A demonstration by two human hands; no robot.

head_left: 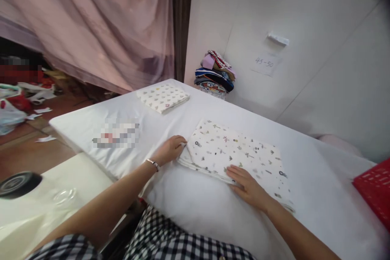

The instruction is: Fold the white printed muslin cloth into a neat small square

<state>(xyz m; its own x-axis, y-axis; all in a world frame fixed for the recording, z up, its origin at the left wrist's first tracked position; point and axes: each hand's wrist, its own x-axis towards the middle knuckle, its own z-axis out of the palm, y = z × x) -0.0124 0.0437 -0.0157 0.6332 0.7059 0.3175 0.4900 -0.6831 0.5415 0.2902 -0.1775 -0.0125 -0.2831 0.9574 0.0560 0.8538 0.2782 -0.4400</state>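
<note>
A folded white cloth (240,150) printed with small plants and animals lies flat on a white-covered table (210,107) before me. At its left corner, my left hand (170,149) has its fingers closed on the folded edge. My right hand (251,189) rests on the near edge, fingers stretched out over the fabric and thumb close to the rim. Farther back on the left lies another folded cloth (164,97), white with a small green pattern, touched by neither hand.
A pile of folded fabrics (215,74) stands beyond the table's far edge by the wall. A red perforated plastic container (374,191) is at the right. To my left are a cream surface (88,174) with a dark round object (20,184) and a pink curtain (122,20).
</note>
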